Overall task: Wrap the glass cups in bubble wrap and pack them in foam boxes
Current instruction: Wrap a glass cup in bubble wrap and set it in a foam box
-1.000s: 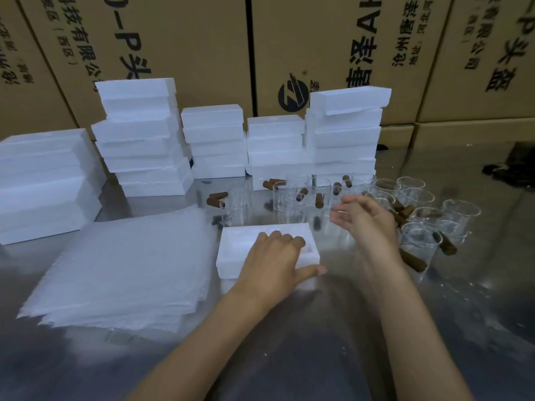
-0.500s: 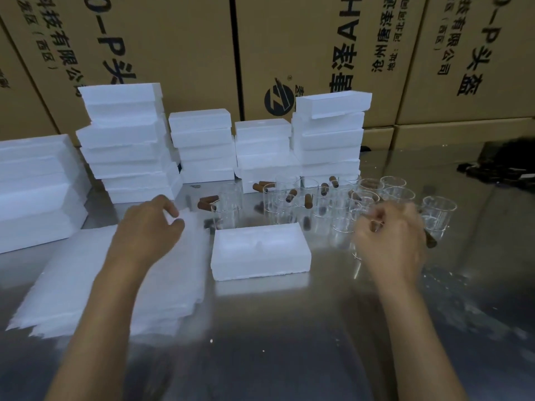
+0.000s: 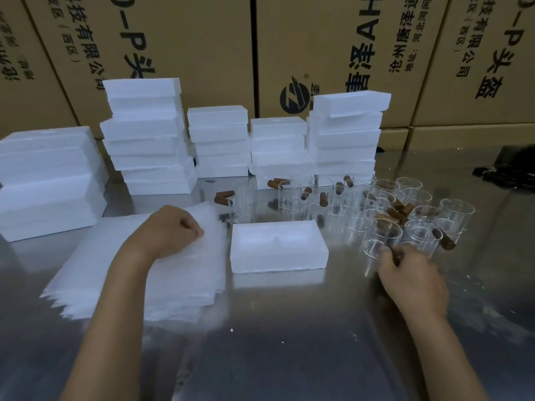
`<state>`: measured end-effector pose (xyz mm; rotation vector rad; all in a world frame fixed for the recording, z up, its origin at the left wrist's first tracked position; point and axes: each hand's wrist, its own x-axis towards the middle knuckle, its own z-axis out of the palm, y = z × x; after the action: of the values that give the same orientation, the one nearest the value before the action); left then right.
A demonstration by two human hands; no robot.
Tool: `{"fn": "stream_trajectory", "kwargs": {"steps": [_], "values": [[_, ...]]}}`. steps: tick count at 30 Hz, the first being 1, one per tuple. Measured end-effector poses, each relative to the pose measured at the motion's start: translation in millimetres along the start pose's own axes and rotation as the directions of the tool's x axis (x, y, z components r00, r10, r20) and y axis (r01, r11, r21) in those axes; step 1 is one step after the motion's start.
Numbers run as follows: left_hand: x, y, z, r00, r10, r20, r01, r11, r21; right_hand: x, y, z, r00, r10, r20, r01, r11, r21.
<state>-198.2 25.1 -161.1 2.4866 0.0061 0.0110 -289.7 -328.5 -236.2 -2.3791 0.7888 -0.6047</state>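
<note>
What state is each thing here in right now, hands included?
Left hand: curled, pinching the top bubble wrap sheet.
Right hand: gripping the nearest glass cup's brown handle.
Nearest glass cup: upright, unwrapped.
Foam box in front: open, empty, lying flat.
Bubble wrap stack: flat, sheets fanned.
Foam box stacks: piled at the back.

One view only: a wide-angle head camera set above the near edge of the table [image 3: 289,357], facing forward and down across it. Both forearms enter from the bottom of the frame; the left hand [image 3: 165,230] and right hand [image 3: 411,279] lie close to the lens at mid-frame. The far edge of the table, with foam stacks [image 3: 220,143] along it, sits at mid-height. Cartons [image 3: 185,39] behind it fill the top. Straight lines bow toward the frame edges.
</note>
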Motion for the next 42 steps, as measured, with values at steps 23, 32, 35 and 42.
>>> {"fn": "stream_trajectory", "kwargs": {"steps": [23, 32, 35, 42], "values": [[-11.4, 41.3, 29.9, 0.968, 0.071, -0.240, -0.214, 0.730, -0.649, -15.8, -94.7, 43.0, 0.761, -0.629, 0.159, 0.511, 0.732, 0.451], [-37.4, 77.2, 58.9, 0.886, 0.460, -0.058, -0.390, 0.669, -0.633, -15.7, -93.3, 47.0, 0.827, -0.536, 0.166, 0.407, 0.776, 0.482], [-39.9, 79.8, 67.3, 0.877, 0.480, 0.015, -0.372, 0.698, -0.612, -10.3, -91.3, 45.5, 0.891, -0.379, 0.250, 0.118, 0.725, 0.678], [-35.0, 74.6, 58.4, 0.790, 0.247, -0.560, -0.570, 0.633, -0.524, -4.7, -89.4, 42.9, 0.807, -0.365, 0.465, -0.286, 0.448, 0.847]]}}
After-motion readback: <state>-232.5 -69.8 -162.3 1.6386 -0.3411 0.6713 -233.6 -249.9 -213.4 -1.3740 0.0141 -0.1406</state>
